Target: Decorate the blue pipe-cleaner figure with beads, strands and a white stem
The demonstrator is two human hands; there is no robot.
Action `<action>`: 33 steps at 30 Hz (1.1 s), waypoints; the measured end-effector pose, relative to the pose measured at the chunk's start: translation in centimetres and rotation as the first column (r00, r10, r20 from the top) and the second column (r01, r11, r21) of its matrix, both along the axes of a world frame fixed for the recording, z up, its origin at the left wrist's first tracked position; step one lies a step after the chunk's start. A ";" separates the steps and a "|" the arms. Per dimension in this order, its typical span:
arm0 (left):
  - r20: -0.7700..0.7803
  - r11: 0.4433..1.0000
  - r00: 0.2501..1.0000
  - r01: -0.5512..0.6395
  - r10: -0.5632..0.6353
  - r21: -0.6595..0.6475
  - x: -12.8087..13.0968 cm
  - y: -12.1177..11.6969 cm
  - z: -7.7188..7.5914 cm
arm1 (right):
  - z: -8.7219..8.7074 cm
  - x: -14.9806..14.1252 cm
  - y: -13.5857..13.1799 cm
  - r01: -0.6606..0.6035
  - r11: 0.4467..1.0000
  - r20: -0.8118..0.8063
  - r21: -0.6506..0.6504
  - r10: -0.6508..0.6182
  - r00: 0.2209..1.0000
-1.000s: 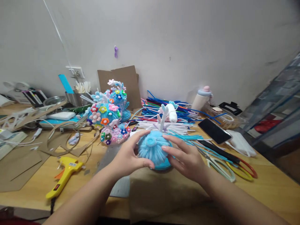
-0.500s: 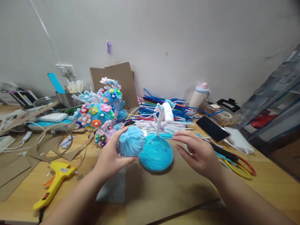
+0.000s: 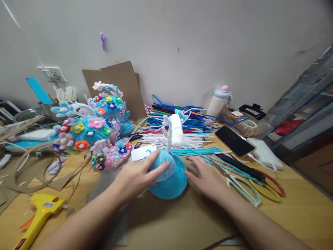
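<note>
While left hand (image 3: 134,178) grips blue ball (image 3: 167,159), right hand (image 3: 204,177) unclenched; cup (image 3: 49,110) holds sticks (image 3: 65,94).

The ball (image 3: 165,157) is pale blue, the base (image 3: 170,189) turquoise.

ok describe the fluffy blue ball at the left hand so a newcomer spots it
On the wooden table, find the turquoise disc beside the right hand. Over its far left side, the left hand holds the ball. Rounded where the disc is flat, it shows none of the flowers crowding the pieces farther left.
</note>
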State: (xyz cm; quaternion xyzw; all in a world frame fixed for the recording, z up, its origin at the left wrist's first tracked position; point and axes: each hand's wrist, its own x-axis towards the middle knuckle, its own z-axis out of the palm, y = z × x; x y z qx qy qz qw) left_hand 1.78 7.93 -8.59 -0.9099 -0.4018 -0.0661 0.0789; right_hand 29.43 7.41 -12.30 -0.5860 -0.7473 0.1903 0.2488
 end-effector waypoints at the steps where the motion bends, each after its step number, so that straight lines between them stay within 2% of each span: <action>1: 0.012 0.998 0.998 0.064 -0.064 -0.020 0.0 0.3 -0.2 | -0.2 -0.1 0.1 -0.018 0.999 -0.016 -0.043 0.017 1.000; 4: 0.100 0.984 0.982 0.166 -0.160 -0.058 -0.1 0.9 -0.7 | -0.6 -0.2 0.2 -0.070 0.993 -0.058 -0.095 0.065 0.996; 7: 0.211 0.990 0.971 0.126 -0.112 -0.056 -0.1 1.2 -1.2 | -0.6 -0.3 0.1 -0.091 0.990 -0.089 -0.103 0.082 0.993; 11: 0.286 0.999 0.957 0.045 -0.036 -0.027 -0.4 1.1 -1.7 | -1.0 0.0 0.1 -0.097 0.988 -0.123 -0.122 0.082 0.989; 14: 0.349 0.998 0.935 0.059 -0.055 0.001 -0.9 0.9 -1.8 | -1.0 0.4 0.4 -0.073 0.989 -0.183 -0.133 0.048 0.982; 18: 0.432 0.997 0.899 0.082 -0.077 0.007 -1.5 0.7 -1.8 | -0.2 0.9 0.8 0.015 0.982 -0.195 -0.187 -0.052 0.979; 22: 0.419 0.997 0.908 0.035 -0.004 -0.066 -1.9 0.6 -1.7 | 0.4 1.3 1.0 0.027 0.966 -0.172 -0.257 -0.073 0.982; 27: 0.363 0.983 0.925 -0.048 0.111 -0.177 -1.5 0.6 -1.7 | 0.4 1.5 0.9 -0.114 0.929 -0.089 -0.351 0.087 0.992; 30: 0.338 0.968 0.926 -0.094 0.171 -0.234 -1.1 0.4 -1.8 | 0.4 1.4 0.8 -0.142 0.922 -0.048 -0.361 0.134 0.990; 33: 0.324 0.951 0.919 -0.137 0.227 -0.277 -0.8 0.2 -2.0 | 0.5 1.5 0.9 -0.123 0.934 -0.034 -0.337 0.118 0.992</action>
